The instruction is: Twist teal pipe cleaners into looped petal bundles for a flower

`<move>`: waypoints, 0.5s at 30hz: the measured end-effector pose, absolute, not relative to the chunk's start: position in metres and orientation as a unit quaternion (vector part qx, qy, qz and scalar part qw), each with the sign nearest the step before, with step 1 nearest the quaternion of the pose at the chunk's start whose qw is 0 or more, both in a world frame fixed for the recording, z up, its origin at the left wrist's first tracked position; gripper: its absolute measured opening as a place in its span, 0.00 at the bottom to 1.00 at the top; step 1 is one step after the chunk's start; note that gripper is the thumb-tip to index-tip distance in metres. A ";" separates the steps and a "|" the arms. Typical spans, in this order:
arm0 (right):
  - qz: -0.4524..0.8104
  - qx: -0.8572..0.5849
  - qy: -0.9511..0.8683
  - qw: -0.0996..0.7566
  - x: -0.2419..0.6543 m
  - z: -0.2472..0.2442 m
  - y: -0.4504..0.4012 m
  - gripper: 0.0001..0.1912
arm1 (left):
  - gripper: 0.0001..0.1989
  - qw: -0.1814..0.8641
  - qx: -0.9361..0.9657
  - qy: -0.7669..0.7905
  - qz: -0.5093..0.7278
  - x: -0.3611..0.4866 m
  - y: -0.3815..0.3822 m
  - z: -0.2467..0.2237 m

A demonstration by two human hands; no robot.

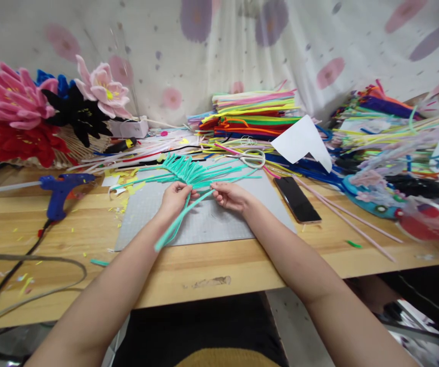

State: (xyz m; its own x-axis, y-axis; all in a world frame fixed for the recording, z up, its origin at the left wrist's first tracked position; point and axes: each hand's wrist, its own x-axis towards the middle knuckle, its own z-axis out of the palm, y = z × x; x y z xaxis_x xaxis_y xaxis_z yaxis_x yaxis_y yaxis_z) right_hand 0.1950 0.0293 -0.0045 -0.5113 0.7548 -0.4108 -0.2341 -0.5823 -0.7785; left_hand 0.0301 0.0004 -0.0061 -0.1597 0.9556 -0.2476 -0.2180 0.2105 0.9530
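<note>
Several turquoise pipe cleaners [184,171] form a fanned, woven-looking piece over the grey cutting mat [150,219]. My left hand [177,199] pinches this piece at its near end, thumb and finger closed on the stems. A few inches to the right, my right hand [229,196] has its fingertips closed on a turquoise pipe cleaner. Loose turquoise ends run from between the hands down toward my left forearm, and others stick out to the left and right. How the strands cross at my fingertips is too small to make out.
A blue glue gun [60,191] with its cord lies at left, below fuzzy flowers [16,97]. Right of the mat are a phone [298,199] and pink pipe cleaners [351,221]. Bundled pipe cleaners [253,112] and white paper [303,142] are at the back.
</note>
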 end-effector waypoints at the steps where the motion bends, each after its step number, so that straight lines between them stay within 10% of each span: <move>1: 0.799 -0.385 -0.338 0.314 0.195 -0.005 0.029 0.06 | 0.08 0.557 0.336 0.544 0.530 0.030 0.001 -0.006; 15: 0.540 -0.316 -0.715 0.312 0.215 0.003 0.022 0.10 | 0.07 0.597 0.327 0.532 0.504 0.021 0.000 0.001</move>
State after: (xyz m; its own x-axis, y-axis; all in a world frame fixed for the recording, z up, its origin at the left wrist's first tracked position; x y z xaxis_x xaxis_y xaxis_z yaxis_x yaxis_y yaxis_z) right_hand 0.2155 0.0220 0.0031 -0.6048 0.7894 0.1049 0.1146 0.2166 -0.9695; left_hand 0.0207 -0.0004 0.0009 -0.0735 0.9492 -0.3060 -0.2537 0.2789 0.9262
